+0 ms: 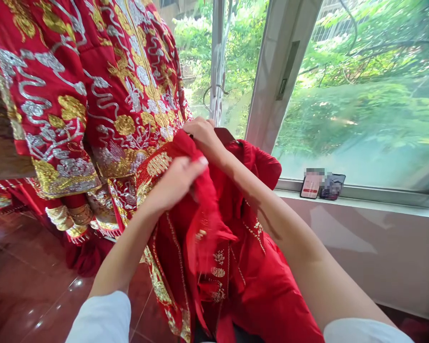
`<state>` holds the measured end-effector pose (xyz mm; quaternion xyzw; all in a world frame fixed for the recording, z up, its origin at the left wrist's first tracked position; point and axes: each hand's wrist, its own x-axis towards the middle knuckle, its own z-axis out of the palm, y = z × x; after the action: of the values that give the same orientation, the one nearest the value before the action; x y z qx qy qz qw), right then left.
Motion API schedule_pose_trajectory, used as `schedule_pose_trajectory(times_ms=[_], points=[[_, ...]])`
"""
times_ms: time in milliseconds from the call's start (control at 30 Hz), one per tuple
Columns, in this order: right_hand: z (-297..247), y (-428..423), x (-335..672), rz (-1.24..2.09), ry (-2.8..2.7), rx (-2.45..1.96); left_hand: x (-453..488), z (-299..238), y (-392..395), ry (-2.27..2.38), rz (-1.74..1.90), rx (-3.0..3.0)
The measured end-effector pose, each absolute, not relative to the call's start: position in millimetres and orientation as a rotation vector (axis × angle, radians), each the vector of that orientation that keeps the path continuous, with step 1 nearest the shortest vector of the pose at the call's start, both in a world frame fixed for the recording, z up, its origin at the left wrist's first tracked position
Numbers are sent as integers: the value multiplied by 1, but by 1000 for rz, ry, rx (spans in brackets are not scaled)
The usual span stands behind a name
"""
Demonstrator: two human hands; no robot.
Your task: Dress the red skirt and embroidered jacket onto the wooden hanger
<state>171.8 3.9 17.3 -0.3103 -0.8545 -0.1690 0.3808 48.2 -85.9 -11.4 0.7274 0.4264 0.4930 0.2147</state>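
The red garment (pixel 229 209) hung at the centre of the wearer's view and spread down toward six o'clock, plain and glossy in its folds, with thin beaded lines, small gold clusters down the middle, and gold embroidery along its seven-o'clock edge. A dark hanger (pixel 224 135) sat within its shoulders. The right hand (pixel 203 136) gripped the garment's top beside it; whether its fingers also took the hanger I could not tell. The left hand (pixel 182 176), its fingers curled, pinched a fold of the red cloth that was blurred. The wearer's right forearm hid part of one shoulder. At ten o'clock an embroidered robe (pixel 128 85) ran out of view, and at three two phones (pixel 310 185) leaned on the sill (pixel 379 202), their screens partly obscured.
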Motion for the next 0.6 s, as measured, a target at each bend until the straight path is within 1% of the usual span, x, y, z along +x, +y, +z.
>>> schedule_pose_trajectory(times_ms=[67, 100, 133, 167, 267, 300, 333, 433, 533, 600], points=[[12, 5, 171, -430, -2087, -841, 58, -38, -95, 1185, 863, 2104], [9, 7, 171, -434, -2051, -850, 58, -45, -99, 1189, 732, 2145], [7, 8, 170, -441, -2035, -849, 55, -47, -101, 1218, 740, 2204], [5, 10, 170, -449, -2036, -845, 49, -45, -101, 1277, 863, 2283], [2, 9, 175, -457, -2087, -795, 30, -27, -87, 1542, 1413, 2563], [1, 5, 179, -454, -2097, -764, 24, -22, -79, 1619, 1501, 2658], [-2, -1, 184, -449, -2090, -738, 19, -18, -69, 1682, 1505, 2739], [-26, -35, 200, -409, -1923, -789, 10, -20, -39, 1834, 1289, 2792], [-82, -78, 210, -279, -1735, -1011, 4, -23, -18, 1835, 1166, 2741], [-133, -100, 209, -42, -1839, -1176, 0, -19, -8, 1660, 1166, 2736]])
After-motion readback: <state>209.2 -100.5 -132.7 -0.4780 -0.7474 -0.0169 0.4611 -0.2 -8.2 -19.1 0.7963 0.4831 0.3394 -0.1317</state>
